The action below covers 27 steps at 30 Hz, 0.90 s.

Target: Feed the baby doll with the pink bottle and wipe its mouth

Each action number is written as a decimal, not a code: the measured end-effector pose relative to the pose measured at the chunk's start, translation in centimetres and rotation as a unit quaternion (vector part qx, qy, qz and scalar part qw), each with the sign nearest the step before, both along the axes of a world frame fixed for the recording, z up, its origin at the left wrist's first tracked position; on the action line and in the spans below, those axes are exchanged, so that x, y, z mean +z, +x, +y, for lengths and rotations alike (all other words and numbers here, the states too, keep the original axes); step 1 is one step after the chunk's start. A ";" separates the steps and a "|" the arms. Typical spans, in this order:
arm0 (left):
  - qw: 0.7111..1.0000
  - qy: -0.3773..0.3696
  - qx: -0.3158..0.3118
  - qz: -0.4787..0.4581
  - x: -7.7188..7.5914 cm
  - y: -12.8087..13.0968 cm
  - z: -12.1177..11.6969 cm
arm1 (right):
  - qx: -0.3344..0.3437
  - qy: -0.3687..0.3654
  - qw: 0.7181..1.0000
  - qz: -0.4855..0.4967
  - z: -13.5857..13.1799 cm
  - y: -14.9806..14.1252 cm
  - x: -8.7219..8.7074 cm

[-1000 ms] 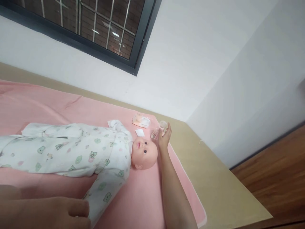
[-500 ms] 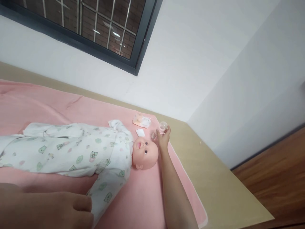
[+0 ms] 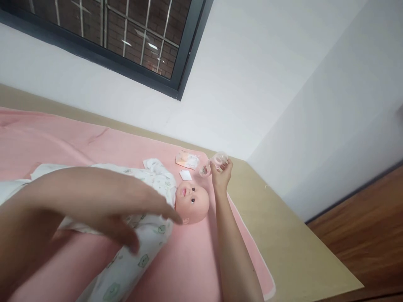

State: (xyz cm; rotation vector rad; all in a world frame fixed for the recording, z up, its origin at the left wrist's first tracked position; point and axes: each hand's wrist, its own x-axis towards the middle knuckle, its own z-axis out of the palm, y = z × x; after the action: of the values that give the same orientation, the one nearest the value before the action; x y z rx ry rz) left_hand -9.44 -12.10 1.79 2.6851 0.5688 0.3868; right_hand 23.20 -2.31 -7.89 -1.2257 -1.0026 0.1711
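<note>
A baby doll (image 3: 192,202) in a white printed sleepsuit (image 3: 147,235) lies on its back on a pink blanket (image 3: 189,260), head to the right. My left hand (image 3: 94,201) is raised close to the camera over the doll's body, fingers stretched out and holding nothing. My right hand (image 3: 222,174) reaches past the doll's head and is closed on a small clear baby bottle (image 3: 217,161), lifted off the blanket.
A small pink packet (image 3: 187,159) and a white square pad (image 3: 185,175) lie on the blanket beyond the doll's head. The blanket covers a tan table (image 3: 283,235) set in a white-walled corner under a dark window. Wooden floor shows at right.
My left hand rose from the lower left edge and now spreads over the doll's body. My right hand lifted the bottle slightly up and to the right.
</note>
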 end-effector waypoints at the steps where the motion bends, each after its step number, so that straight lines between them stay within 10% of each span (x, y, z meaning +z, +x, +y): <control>1: 0.999 -0.016 -0.034 0.013 0.5 0.5 0.7 | 0.017 0.016 1.000 0.008 -0.2 -0.5 0.8; 10: 0.971 0.068 0.183 -0.139 -1.8 3.2 6.1 | 0.197 0.056 0.978 0.027 -5.2 -8.1 6.2; 27: 0.961 0.045 0.225 -0.151 -0.4 4.4 3.5 | 0.350 0.023 0.936 0.024 -8.3 -13.4 6.0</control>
State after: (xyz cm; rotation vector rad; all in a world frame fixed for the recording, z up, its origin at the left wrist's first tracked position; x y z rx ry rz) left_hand -5.00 -8.56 1.42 2.4867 1.0865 0.9454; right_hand 9.79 -10.62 -1.86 -0.7713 -1.3605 0.7260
